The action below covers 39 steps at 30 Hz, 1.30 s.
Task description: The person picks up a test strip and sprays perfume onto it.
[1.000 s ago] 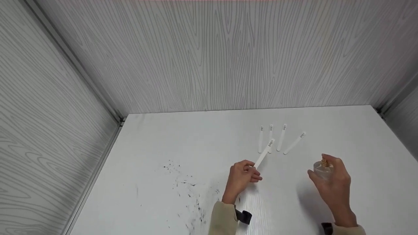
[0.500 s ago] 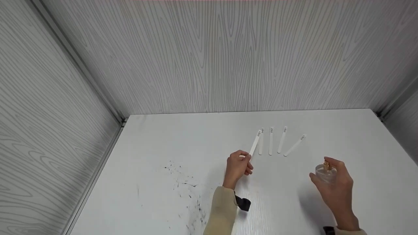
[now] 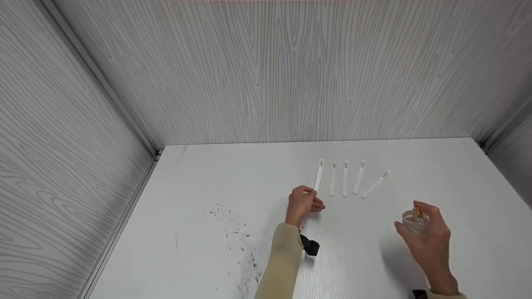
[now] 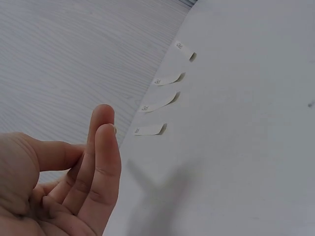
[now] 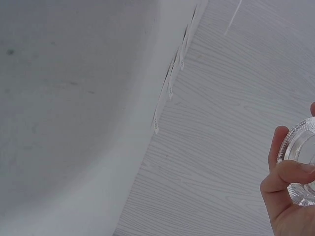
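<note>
In the head view my left hand (image 3: 301,205) pinches the lower end of a white perfume test strip (image 3: 319,175), whose printed end points toward the back wall. The left wrist view hides nearly all of that strip behind the fingers (image 4: 107,162). To its right several similar strips (image 3: 345,179) lie spread in a row, the rightmost one slanted. My right hand (image 3: 434,243) grips a round clear glass perfume bottle (image 3: 410,226) with a gold spray neck, index finger on its top. Only part of the bottle's ribbed glass shows in the right wrist view.
The white table (image 3: 199,178) has dark specks and smears (image 3: 241,236) left of my left forearm. A grey wood-grain panel (image 3: 266,74) stands along the back edge, and side panels (image 3: 62,166) rise at left and right.
My left hand has moved left and away from me with its strip, from over the row to the row's left side. The right hand with the bottle has barely shifted.
</note>
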Motion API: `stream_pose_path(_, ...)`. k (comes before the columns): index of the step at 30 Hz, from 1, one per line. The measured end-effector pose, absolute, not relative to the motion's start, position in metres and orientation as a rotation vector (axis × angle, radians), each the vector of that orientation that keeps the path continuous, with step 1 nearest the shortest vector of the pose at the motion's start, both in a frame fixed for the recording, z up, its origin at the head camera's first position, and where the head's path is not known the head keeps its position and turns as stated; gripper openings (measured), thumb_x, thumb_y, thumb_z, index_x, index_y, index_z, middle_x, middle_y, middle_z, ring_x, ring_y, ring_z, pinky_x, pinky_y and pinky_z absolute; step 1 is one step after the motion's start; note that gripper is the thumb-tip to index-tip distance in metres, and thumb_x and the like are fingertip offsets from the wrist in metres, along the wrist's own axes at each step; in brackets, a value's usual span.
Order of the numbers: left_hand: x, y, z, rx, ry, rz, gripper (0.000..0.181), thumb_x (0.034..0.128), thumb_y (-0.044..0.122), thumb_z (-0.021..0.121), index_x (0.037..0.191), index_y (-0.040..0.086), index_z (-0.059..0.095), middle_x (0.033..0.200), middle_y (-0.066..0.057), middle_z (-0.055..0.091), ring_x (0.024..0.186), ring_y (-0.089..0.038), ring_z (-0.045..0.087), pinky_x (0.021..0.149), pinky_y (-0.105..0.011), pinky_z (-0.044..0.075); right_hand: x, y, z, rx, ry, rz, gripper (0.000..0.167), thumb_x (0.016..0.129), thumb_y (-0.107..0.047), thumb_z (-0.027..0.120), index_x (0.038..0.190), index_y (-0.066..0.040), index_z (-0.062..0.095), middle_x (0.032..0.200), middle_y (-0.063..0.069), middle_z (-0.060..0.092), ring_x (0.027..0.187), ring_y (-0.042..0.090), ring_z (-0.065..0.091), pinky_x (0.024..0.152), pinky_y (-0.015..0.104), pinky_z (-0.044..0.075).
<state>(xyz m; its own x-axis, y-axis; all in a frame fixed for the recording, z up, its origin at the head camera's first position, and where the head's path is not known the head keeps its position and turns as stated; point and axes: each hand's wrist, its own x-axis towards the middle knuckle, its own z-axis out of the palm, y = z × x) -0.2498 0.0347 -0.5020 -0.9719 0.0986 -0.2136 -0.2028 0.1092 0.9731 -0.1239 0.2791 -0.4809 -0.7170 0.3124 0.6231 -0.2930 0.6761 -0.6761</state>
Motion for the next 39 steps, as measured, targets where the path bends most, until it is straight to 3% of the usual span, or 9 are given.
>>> stream_pose_path(6,-0.257,0.038,-0.506,-0.152,2.133,1.938,0.013,0.104,0.009,0.055,0.107,-0.003,0.061,0.08,-0.013,0.074,0.073,-0.024,0.075,0.065,-0.029,0.062,-0.123,0.279,-0.481,-0.039,-2.147,1.027,0.061,0.063,0.024,0.078,0.119,0.012,0.057,0.113,0.029,0.066,0.106,-0.004,0.052,0.085,0.01,0.036)
stream_pose_path(19,-0.267,0.047,-0.509,-0.263,2.123,1.923,0.024,0.1049,0.011,0.055,0.116,-0.009,0.061,0.08,-0.013,0.073,0.073,-0.023,0.075,0.066,-0.028,0.061,-0.122,0.283,-0.485,-0.038,-2.144,1.026,0.061,0.063,0.023,0.078,0.119,0.013,0.057,0.112,0.031,0.065,0.104,-0.011,0.048,0.083,0.009,0.034)
stream_pose_path(35,-0.272,0.05,-0.51,-0.388,1.997,2.048,0.028,0.1027,0.006,0.053,0.125,-0.011,0.054,0.086,-0.016,0.072,0.079,-0.025,0.075,0.07,-0.029,0.062,-0.122,0.284,-0.488,-0.073,-2.155,1.044,0.06,0.064,0.021,0.078,0.119,0.012,0.058,0.112,0.031,0.066,0.102,-0.01,0.048,0.081,0.01,0.035)
stream_pose_path(39,-0.271,0.048,-0.51,-0.385,1.975,2.054,0.028,0.1016,0.003,0.052,0.125,-0.011,0.054,0.086,-0.017,0.072,0.079,-0.026,0.075,0.07,-0.03,0.062,-0.123,0.285,-0.49,-0.063,-2.14,1.057,0.06,0.063,0.023,0.078,0.119,0.013,0.058,0.11,0.021,0.067,0.101,-0.007,0.051,0.081,0.011,0.036)
